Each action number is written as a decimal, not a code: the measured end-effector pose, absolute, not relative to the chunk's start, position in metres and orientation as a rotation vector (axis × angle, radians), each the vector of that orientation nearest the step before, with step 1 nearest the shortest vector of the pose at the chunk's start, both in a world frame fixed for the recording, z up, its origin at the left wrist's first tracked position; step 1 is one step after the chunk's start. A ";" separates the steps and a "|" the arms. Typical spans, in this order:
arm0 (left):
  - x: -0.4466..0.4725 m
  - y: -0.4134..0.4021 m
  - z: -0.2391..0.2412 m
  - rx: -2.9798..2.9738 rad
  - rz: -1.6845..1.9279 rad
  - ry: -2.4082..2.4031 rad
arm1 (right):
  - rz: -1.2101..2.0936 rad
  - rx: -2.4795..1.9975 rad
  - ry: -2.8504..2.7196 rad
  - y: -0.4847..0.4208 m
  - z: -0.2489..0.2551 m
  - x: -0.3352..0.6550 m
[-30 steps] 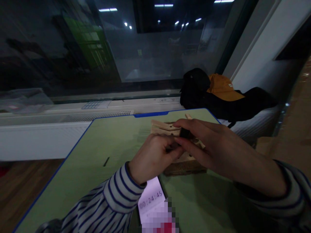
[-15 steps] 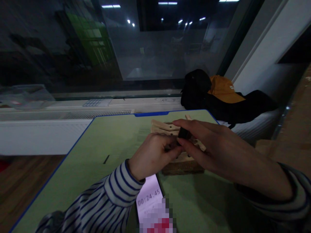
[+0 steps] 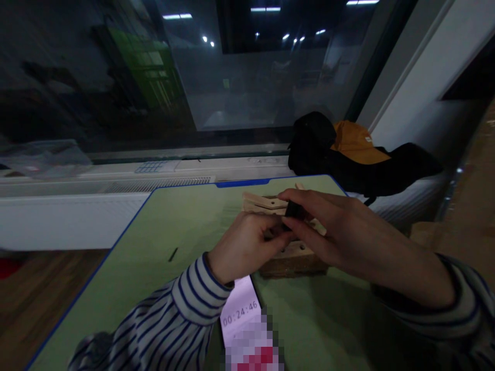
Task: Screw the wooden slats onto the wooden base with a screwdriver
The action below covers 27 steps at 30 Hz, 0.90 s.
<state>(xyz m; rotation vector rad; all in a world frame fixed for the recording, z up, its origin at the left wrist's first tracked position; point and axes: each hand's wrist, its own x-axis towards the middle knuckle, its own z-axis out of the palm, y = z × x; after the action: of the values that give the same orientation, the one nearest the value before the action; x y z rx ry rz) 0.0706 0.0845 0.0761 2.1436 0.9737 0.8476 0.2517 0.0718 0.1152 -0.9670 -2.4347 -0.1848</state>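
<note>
Pinched a small black block (image 3: 293, 209) between thumb and forefinger of the right hand (image 3: 342, 226), just right of the frame's centre. Curled the left hand (image 3: 247, 245) in close from the lower left, but could not tell whether grasping anything, with fingertips lost in shadow. Judged the block light and stiff by its size and crisp edges, probably not fragile, perhaps a little slippery if smooth; best taken by opposite sides, as with the right hand. Could not tell if resting on the pale strips (image 3: 261, 198) or held above. Saw holes in those strips, and below them a brown base (image 3: 294, 268), largely covered by both hands. Found a phone (image 3: 240, 309) at bottom centre, near the left wrist, and a dark sliver (image 3: 173, 254) left of centre on the green table (image 3: 193, 221). Noted caps (image 3: 358, 144) at upper right, well clear of the hands.
</note>
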 end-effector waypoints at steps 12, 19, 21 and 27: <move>0.070 0.086 0.077 2.107 0.871 0.939 | -0.195 -0.957 -2.433 0.071 0.114 0.253; 0.070 0.086 0.080 2.179 0.838 0.954 | -0.168 -0.985 -2.437 0.071 0.114 0.253; 0.071 0.086 0.081 2.194 0.843 0.940 | -0.178 -0.975 -2.437 0.071 0.115 0.252; 0.070 0.085 0.084 2.217 0.829 0.905 | -0.177 -0.957 -2.432 0.070 0.115 0.253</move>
<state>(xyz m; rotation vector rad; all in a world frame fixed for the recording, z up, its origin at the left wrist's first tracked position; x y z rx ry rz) 0.0703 0.0854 0.0840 2.2168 0.9045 0.8287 0.2531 0.0705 0.1150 -0.9574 -2.4319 -0.1770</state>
